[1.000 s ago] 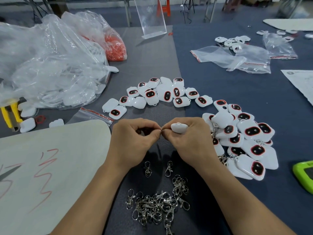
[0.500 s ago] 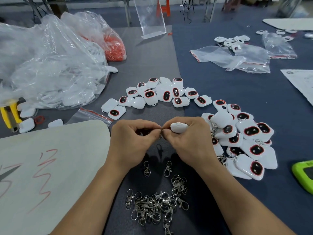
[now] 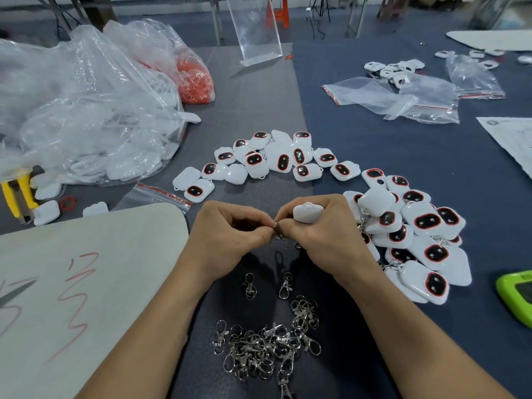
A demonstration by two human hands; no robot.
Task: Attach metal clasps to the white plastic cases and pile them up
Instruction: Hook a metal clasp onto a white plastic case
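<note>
One rounded, glossy white case (image 3: 307,212) | right hand (image 3: 325,240) fingers curled round it | left hand (image 3: 227,237) fingers pinch metal ring (image 3: 276,226)

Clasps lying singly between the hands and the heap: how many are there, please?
2: left clasp below the left hand, right clasp below the right hand; more may hide under them.

Glossy white plastic cases (image 3: 426,226), shiny metal clasps (image 3: 264,349), crinkled clear plastic bags (image 3: 80,96), matt grey cloth tabletop (image 3: 253,96)

Bare left hand (image 3: 230,236) and right hand (image 3: 324,240) on bare forearms (image 3: 403,335)
</note>
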